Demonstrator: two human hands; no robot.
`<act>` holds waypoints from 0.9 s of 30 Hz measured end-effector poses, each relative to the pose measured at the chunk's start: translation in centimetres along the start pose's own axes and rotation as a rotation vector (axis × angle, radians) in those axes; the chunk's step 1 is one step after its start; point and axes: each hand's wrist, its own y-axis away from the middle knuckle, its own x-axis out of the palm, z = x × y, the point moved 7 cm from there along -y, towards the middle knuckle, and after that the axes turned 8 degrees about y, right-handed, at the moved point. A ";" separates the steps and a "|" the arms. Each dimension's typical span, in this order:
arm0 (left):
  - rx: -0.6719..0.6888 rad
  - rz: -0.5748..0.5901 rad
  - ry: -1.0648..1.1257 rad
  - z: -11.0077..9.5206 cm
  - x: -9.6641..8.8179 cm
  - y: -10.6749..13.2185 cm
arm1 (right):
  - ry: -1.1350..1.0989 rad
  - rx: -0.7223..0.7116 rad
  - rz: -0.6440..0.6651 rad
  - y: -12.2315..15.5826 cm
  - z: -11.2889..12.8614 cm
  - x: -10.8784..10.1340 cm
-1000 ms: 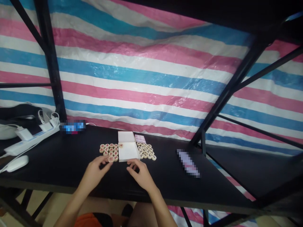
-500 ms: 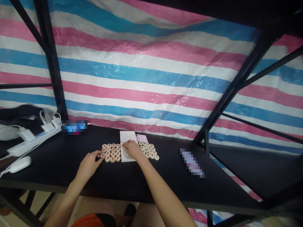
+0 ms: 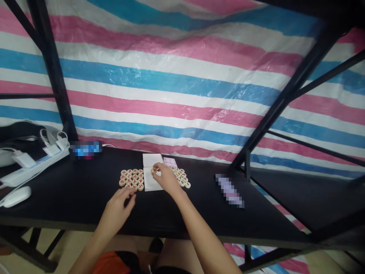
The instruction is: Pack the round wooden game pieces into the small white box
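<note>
On the black table [image 3: 74,198] lies a white open box [image 3: 150,171] with round wooden chess pieces on both sides. A block of red-marked pieces [image 3: 132,179] sits to its left, a cluster of dark-marked pieces [image 3: 181,177] to its right. My right hand [image 3: 167,178] reaches over the box and pinches one round piece [image 3: 154,170] between thumb and fingertips. My left hand [image 3: 116,210] hovers over the table just in front of the red-marked block, fingers loosely curled, holding nothing that I can see.
A white power strip [image 3: 25,167] with plugged chargers and a white mouse [image 3: 16,196] lie at the left. A blurred small object [image 3: 85,149] sits at the back, another blurred flat object [image 3: 229,190] to the right. Black frame bars stand against the striped tarp.
My right hand went from the table's near side up onto the box and has lifted one piece. My left hand drew back from the red-marked block toward me.
</note>
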 end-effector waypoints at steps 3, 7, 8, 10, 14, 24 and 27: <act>-0.024 0.154 0.104 -2.3 2.0 -0.1 | -0.309 -0.018 -0.232 3.6 -0.3 -3.7; -0.064 0.235 0.109 -2.8 3.7 -1.1 | -0.494 0.087 -0.282 7.3 -1.3 -2.9; -0.075 0.242 0.113 -2.5 4.1 -1.3 | -0.493 0.077 -0.217 7.7 -1.2 -1.6; -0.088 0.252 0.120 -1.8 4.8 -1.5 | -0.451 0.023 -0.082 8.3 -0.8 0.9; -0.108 0.228 0.108 -1.0 5.4 -1.3 | -0.415 0.012 -0.056 8.8 -0.8 2.5; -0.089 0.365 0.194 -1.3 5.6 -0.7 | -0.561 -0.040 -0.061 9.7 0.2 1.4; -0.100 0.366 0.257 -1.3 5.6 -0.8 | -0.555 -0.024 -0.058 9.7 0.1 1.4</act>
